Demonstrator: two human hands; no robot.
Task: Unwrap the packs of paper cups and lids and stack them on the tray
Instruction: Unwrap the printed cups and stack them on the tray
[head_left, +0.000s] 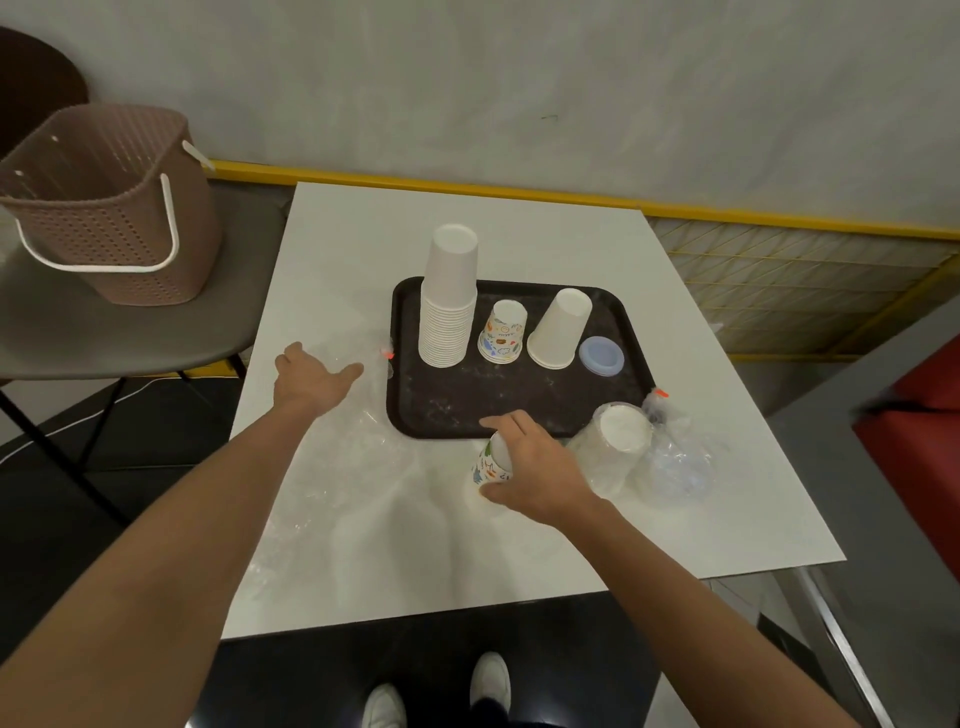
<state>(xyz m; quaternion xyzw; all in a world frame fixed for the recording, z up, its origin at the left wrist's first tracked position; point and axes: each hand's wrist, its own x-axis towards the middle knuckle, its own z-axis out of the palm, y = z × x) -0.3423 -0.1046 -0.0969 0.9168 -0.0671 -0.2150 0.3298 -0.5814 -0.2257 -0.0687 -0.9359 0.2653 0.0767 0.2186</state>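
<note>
1. Right hand (530, 467) grips a small stack of printed cups (491, 460), fingers curled over the top and thumb on the near side. The stack is upside-down on the surface (519, 228), just beside the near edge of the tray (467, 395).
2. Left hand (311, 379) is spread, palm down and thumb out, over clear wrap (363, 447) left of the tray. Cannot tell if it touches the wrap.
3. The tray is dark and sits mid-surface. All items on it stand in its far half.
4. On the tray, left to right, all upside-down: tall stack of white cups (449, 301), one printed cup (503, 332), short white cup stack (561, 330), then a low pile of bluish lids (601, 355) by the right rim.
5. A wrapped pack (613, 447) with white contents lies on its side on the surface, just right of the right hand, at the tray's near-right corner.
6. Loose crumpled wrap (680, 462) lies right of that pack, touching it, with a red tie at its far end.
7. Clear wrap spreads from the left hand toward the near left of the surface, with a red tie at the tray's left rim.
8. Off the surface: a brown basket (104, 208) with white handles on a grey chair (130, 332) at far left, and a red seat (919, 441) at right.
9. A yellow rail (519, 192) runs along the wall behind. White shoes (488, 680) show at the near edge.
</note>
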